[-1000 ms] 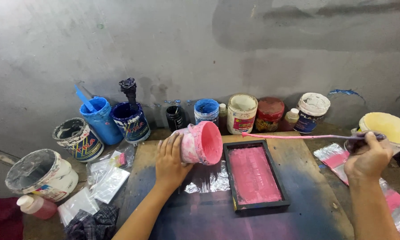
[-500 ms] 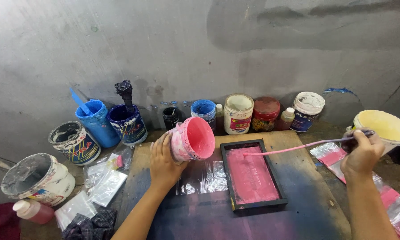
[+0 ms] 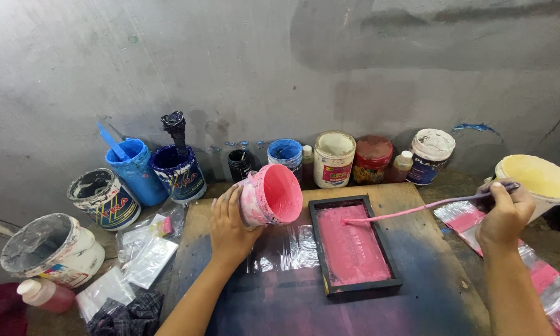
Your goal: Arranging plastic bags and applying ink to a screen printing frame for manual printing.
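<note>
The left hand [image 3: 230,225] was wrapped around a pink cup [image 3: 271,195], tipped on its side with the mouth facing right, above the desk's [image 3: 417,249] far edge, just left of the tray [image 3: 352,244]. A second ago the cup sat closer to the tray's far left corner; it had since drawn a little left and lower, and its pink inside showed more fully.

The right hand [image 3: 504,214] was closed in a pinch on the end of a long pink stick [image 3: 417,208], off the desk's right edge. The stick had been almost level, above the tray's far rim; now it slanted down to the left, with its tip on the pink paint near the tray's far end. The hand had stayed close to the yellow tub [image 3: 537,177] at the right.

The black tray lay flat in the middle of the desk, filled with pink paint, as before. Jars and tubs [image 3: 334,158] lined the wall behind the far edge.
</note>
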